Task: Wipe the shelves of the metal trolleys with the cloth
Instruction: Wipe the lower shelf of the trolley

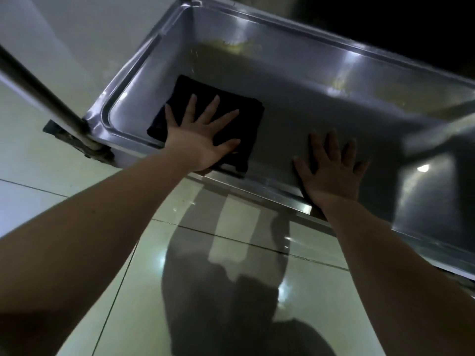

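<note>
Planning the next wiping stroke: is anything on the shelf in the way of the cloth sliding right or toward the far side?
The right hand rests flat on the shelf, right of the cloth under the left hand, blocking a rightward stroke along the near edge. Toward the far yellowish smears nothing visible stands in the way.

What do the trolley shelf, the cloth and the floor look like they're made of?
Trolley shelf: looks like stainless steel, grey sheen with bright glints along its raised rim. Cloth: dark matte folded fabric, weave too dim to tell. Floor: glossy pale tiles, shown by grout lines and mirror-like reflections.
</note>
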`<action>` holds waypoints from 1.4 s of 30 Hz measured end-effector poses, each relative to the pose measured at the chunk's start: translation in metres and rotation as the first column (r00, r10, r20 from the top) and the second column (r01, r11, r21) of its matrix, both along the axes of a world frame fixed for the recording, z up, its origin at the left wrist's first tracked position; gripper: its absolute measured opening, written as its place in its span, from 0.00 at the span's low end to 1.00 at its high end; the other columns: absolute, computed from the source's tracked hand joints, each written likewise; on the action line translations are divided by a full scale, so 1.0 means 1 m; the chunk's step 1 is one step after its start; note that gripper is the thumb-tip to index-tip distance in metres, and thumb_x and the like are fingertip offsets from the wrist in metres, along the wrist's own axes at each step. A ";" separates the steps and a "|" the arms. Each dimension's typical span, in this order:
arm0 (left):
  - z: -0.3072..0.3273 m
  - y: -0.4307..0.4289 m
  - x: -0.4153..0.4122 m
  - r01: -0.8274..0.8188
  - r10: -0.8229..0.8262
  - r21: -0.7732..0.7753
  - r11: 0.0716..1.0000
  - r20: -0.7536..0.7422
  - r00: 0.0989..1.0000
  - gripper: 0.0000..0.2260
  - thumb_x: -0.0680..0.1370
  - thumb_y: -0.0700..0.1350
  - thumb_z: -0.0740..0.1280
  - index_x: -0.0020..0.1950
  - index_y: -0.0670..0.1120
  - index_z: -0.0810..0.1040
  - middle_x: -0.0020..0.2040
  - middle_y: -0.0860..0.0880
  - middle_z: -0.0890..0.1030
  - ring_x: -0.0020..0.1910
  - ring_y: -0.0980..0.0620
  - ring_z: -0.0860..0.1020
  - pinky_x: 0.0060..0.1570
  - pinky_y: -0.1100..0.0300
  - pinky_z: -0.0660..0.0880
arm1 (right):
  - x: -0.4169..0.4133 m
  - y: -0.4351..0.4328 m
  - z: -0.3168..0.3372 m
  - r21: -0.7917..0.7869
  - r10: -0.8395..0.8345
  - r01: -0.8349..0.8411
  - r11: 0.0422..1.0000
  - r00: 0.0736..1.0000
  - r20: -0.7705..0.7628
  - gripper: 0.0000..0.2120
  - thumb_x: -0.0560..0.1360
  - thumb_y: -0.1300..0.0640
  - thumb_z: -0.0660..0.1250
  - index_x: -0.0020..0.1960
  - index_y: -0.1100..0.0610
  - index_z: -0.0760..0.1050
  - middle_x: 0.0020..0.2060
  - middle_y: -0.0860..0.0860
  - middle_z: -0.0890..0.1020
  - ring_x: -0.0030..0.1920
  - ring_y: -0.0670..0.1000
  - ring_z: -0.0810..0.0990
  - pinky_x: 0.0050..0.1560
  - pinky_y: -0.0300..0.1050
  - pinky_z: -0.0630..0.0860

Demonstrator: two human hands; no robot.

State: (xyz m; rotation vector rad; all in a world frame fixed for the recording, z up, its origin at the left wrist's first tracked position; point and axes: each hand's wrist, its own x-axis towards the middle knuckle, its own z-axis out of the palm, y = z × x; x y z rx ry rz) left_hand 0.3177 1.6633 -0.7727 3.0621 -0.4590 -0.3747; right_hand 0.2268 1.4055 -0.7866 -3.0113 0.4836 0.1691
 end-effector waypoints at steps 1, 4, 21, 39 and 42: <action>0.000 0.002 -0.001 -0.014 0.014 0.019 1.000 0.000 1.000 0.28 0.75 0.73 0.43 0.74 0.73 0.38 0.80 0.58 0.38 0.78 0.42 0.36 0.70 0.29 0.38 | 0.000 0.002 0.001 -0.025 0.012 -0.013 1.000 1.000 -0.016 0.33 0.76 0.29 0.46 0.78 0.36 0.44 0.80 0.44 0.45 0.78 0.63 0.39 0.70 0.73 0.34; 0.002 -0.028 -0.016 -0.022 0.022 0.024 0.999 -0.019 1.000 0.27 0.77 0.72 0.41 0.74 0.72 0.37 0.80 0.56 0.36 0.77 0.38 0.34 0.68 0.27 0.37 | 0.000 0.005 0.004 -0.058 0.033 -0.035 0.998 0.999 -0.043 0.33 0.75 0.28 0.46 0.77 0.34 0.42 0.80 0.42 0.44 0.78 0.64 0.38 0.69 0.75 0.35; 0.010 0.077 -0.001 -0.090 0.097 0.076 0.993 -0.085 0.992 0.33 0.69 0.76 0.40 0.73 0.74 0.37 0.80 0.58 0.36 0.78 0.41 0.35 0.68 0.25 0.40 | 0.000 0.009 0.006 -0.015 0.206 -0.206 0.978 0.978 -0.017 0.33 0.74 0.29 0.44 0.78 0.36 0.48 0.80 0.43 0.49 0.79 0.62 0.43 0.70 0.74 0.36; 0.015 0.102 0.009 -0.120 0.135 0.128 0.984 -0.115 0.984 0.35 0.67 0.77 0.41 0.72 0.74 0.35 0.79 0.58 0.34 0.78 0.41 0.35 0.69 0.26 0.41 | 0.007 0.064 0.005 -0.003 0.152 -0.153 0.988 0.982 -0.111 0.28 0.78 0.32 0.40 0.76 0.33 0.36 0.78 0.41 0.37 0.77 0.65 0.34 0.70 0.74 0.36; 0.013 0.088 0.006 -0.108 0.118 0.091 0.990 -0.114 0.986 0.33 0.69 0.77 0.42 0.72 0.74 0.35 0.79 0.57 0.34 0.77 0.37 0.35 0.68 0.25 0.41 | 0.009 0.066 0.005 -0.011 0.156 -0.158 0.987 0.981 -0.112 0.28 0.79 0.33 0.40 0.76 0.33 0.35 0.78 0.42 0.37 0.76 0.65 0.34 0.70 0.75 0.37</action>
